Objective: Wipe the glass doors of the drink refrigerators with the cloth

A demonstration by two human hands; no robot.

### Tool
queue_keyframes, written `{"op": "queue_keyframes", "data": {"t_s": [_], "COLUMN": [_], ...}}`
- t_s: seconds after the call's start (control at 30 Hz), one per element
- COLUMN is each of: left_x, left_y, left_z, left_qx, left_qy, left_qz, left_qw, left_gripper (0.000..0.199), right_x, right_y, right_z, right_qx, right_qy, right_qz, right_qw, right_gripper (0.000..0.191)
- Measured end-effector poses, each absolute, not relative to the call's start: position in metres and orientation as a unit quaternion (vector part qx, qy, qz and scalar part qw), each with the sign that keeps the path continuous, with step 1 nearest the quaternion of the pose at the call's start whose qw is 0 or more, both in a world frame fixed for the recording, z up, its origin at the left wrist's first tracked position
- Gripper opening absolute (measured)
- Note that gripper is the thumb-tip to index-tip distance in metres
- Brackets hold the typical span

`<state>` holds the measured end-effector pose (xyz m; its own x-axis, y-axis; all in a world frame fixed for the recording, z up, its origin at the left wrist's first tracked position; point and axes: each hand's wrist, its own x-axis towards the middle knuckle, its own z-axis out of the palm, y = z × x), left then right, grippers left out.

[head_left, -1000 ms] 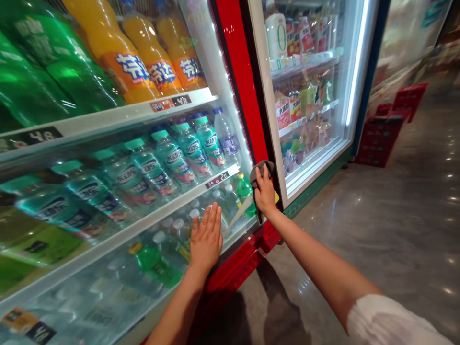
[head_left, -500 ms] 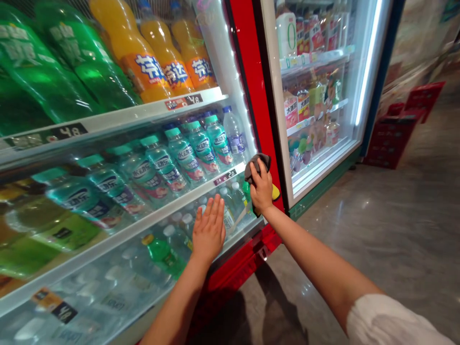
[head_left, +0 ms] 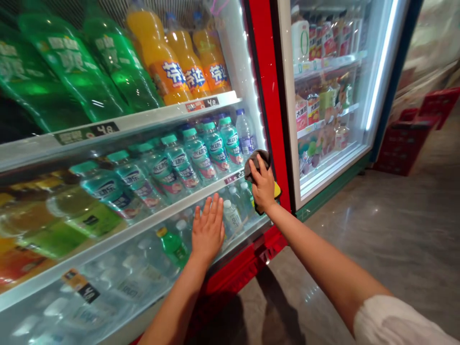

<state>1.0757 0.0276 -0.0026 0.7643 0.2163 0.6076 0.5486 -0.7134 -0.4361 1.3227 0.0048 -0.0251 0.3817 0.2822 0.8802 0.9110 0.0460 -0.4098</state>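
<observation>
My left hand (head_left: 207,230) lies flat with its fingers stretched out, palm against the glass door (head_left: 143,249) of a drinks fridge. At the door's right edge, my right hand (head_left: 263,187) presses a bunched grey cloth (head_left: 257,165) to the glass near the red frame (head_left: 268,76). A yellow and black part (head_left: 277,189) shows beside that hand; whether it belongs to the cloth I cannot tell. Behind the glass stand teal-capped bottles (head_left: 199,155) on the middle shelf, and a green bottle (head_left: 173,247) sits lower, left of my left hand.
Large green soda bottles (head_left: 77,72) and orange soda bottles (head_left: 172,72) fill the upper shelf. A second lit fridge (head_left: 325,110) stands to the right, with red boxes (head_left: 400,143) beyond it. Below is a shiny grey floor (head_left: 352,230).
The view has shifted left, so the fridge and bottles appear farther right. My right hand with the cloth stays by the door's right edge; my left hand remains flat on the glass.
</observation>
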Motion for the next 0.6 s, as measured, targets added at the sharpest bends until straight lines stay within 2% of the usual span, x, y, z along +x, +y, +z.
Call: {"op": "queue_keyframes", "data": {"t_s": [0.1,0.23,0.33,0.47,0.6], "left_x": [1.071,1.059,1.045,1.026,1.013], "left_y": [0.027,0.026,0.025,0.026,0.026], "left_z": [0.002,0.006,0.008,0.012,0.016], "left_qx": [-0.884,-0.881,-0.880,-0.879,-0.876], "left_qy": [-0.229,-0.235,-0.237,-0.248,-0.255], "left_qz": [-0.264,-0.262,-0.260,-0.260,-0.264], "left_qw": [0.310,0.316,0.318,0.315,0.314], "left_gripper": [0.092,0.093,0.093,0.093,0.091], "right_x": [1.295,1.283,1.293,1.276,1.228], "right_y": [0.008,-0.008,-0.012,0.005,0.014], "right_z": [-0.015,-0.048,-0.058,-0.024,-0.011], "right_qx": [-0.616,-0.567,-0.587,-0.619,-0.613], "right_qy": [-0.533,-0.631,-0.594,-0.506,-0.524], "right_qz": [-0.294,-0.280,-0.255,-0.249,-0.267], "right_qw": [0.500,0.449,0.487,0.547,0.528], "right_gripper": [0.082,0.075,0.072,0.077,0.075]}}
